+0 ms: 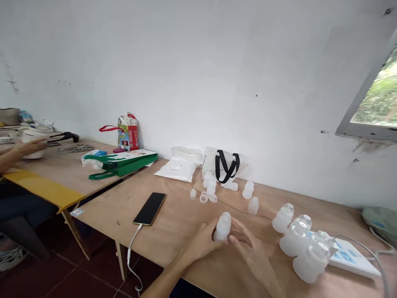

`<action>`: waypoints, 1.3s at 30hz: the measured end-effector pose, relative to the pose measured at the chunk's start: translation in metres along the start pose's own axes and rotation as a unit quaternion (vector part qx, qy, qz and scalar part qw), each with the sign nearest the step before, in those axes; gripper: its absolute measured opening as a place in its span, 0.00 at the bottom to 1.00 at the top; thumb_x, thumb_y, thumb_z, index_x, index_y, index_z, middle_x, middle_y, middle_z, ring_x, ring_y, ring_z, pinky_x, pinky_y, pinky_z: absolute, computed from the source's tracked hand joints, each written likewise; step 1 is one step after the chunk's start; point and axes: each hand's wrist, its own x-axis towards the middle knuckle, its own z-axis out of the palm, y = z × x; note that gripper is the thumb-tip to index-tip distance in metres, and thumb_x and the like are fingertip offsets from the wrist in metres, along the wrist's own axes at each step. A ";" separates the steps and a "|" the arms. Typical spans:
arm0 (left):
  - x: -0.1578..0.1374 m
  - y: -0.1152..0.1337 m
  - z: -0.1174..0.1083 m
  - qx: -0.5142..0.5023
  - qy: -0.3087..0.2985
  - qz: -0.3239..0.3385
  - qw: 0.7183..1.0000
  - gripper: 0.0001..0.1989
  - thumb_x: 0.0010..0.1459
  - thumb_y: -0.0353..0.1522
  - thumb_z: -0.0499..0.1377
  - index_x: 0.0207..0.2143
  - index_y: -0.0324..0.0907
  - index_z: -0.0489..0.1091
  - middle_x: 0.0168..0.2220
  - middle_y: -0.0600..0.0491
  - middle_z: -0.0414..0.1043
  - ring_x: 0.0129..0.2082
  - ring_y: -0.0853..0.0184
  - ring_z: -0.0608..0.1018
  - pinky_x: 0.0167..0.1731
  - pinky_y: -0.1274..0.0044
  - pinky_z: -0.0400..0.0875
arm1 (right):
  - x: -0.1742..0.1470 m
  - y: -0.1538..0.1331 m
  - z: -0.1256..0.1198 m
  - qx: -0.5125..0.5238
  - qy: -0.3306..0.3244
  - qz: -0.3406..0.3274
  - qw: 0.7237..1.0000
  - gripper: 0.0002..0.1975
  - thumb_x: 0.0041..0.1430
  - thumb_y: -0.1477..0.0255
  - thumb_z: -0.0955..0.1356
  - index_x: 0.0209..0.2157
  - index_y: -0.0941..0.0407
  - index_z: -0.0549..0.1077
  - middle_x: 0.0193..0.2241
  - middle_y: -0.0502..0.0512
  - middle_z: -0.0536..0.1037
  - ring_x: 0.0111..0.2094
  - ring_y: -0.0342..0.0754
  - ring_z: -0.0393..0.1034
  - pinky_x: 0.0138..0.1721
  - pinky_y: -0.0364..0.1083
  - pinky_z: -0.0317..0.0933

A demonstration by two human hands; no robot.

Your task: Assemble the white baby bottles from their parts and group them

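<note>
Near the table's front edge, a small frosted plastic bottle with a domed top stands upright or nearly so. My left hand is closed around its left side and lower part. To its right, my right hand is curved with the fingers apart, the thumb and fingertips close to the bottle; whether they touch it I cannot tell. Several similar capped bottles are grouped at the right. Farther back are uncapped bottles, clear rings, a clear cap and a ribbed frosted piece.
A charging phone lies on the left of the table. By the wall are a white plastic package and a bag with black handles. A white box with a cable is at the right. Another person's hand shows far left.
</note>
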 end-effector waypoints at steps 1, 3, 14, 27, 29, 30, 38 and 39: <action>0.001 -0.003 0.003 0.007 0.007 0.001 1.000 0.21 0.59 0.44 0.64 0.51 0.44 0.70 0.50 0.50 0.74 0.52 0.56 0.72 0.51 0.70 0.67 | 0.001 0.008 0.004 -0.050 -0.007 -0.006 0.999 0.30 0.70 0.53 0.64 0.68 0.49 0.62 0.65 0.54 0.67 0.65 0.53 0.62 0.66 0.54 0.59; 0.002 -0.008 0.007 0.030 0.021 0.007 0.999 0.20 0.62 0.43 0.61 0.52 0.44 0.70 0.53 0.49 0.73 0.55 0.55 0.71 0.55 0.68 0.65 | 0.003 0.022 0.009 -0.161 -0.029 -0.010 0.987 0.29 0.70 0.56 0.63 0.67 0.51 0.64 0.66 0.55 0.65 0.67 0.54 0.58 0.69 0.57 0.53; 0.000 -0.007 0.012 0.133 0.014 0.058 0.989 0.18 0.64 0.38 0.62 0.54 0.42 0.69 0.56 0.47 0.71 0.58 0.56 0.71 0.61 0.66 0.62 | 0.000 0.039 0.016 -0.346 -0.064 -0.033 0.935 0.28 0.74 0.58 0.56 0.69 0.55 0.64 0.68 0.54 0.62 0.68 0.53 0.55 0.70 0.54 0.51; -0.004 -0.008 0.012 0.210 -0.019 0.100 0.972 0.34 0.68 0.50 0.54 0.67 0.38 0.59 0.67 0.42 0.61 0.66 0.53 0.63 0.68 0.60 0.56 | -0.002 0.045 0.012 -0.185 -0.017 -0.042 0.982 0.38 0.73 0.63 0.60 0.75 0.50 0.36 0.73 0.59 0.47 0.73 0.51 0.43 0.72 0.57 0.46; -0.004 -0.008 0.012 0.208 -0.015 0.109 0.972 0.33 0.69 0.51 0.52 0.66 0.39 0.61 0.66 0.43 0.62 0.66 0.54 0.64 0.68 0.60 0.56 | -0.003 0.038 0.012 -0.129 0.015 -0.066 0.989 0.40 0.73 0.61 0.61 0.75 0.47 0.31 0.73 0.58 0.46 0.73 0.51 0.43 0.71 0.58 0.47; -0.003 -0.008 0.012 0.209 -0.016 0.113 0.971 0.32 0.69 0.51 0.52 0.66 0.39 0.61 0.67 0.44 0.61 0.66 0.54 0.64 0.68 0.60 0.56 | -0.003 0.035 0.013 -0.120 0.035 -0.082 0.989 0.42 0.73 0.60 0.62 0.74 0.47 0.31 0.73 0.59 0.47 0.73 0.51 0.45 0.71 0.58 0.49; -0.002 -0.017 0.011 0.212 -0.061 0.122 0.968 0.41 0.62 0.60 0.52 0.69 0.47 0.60 0.72 0.45 0.52 0.71 0.50 0.56 0.71 0.54 0.48 | 0.004 0.023 0.008 -0.248 0.121 -0.202 0.940 0.19 0.75 0.63 0.60 0.64 0.44 0.65 0.65 0.52 0.63 0.63 0.49 0.64 0.61 0.48 0.63; -0.002 -0.018 0.011 0.213 -0.063 0.121 0.968 0.41 0.63 0.60 0.52 0.69 0.47 0.60 0.72 0.45 0.52 0.71 0.49 0.56 0.71 0.54 0.48 | 0.005 0.022 0.003 -0.269 0.139 -0.198 0.932 0.19 0.75 0.62 0.60 0.63 0.45 0.65 0.64 0.53 0.65 0.62 0.50 0.65 0.59 0.49 0.63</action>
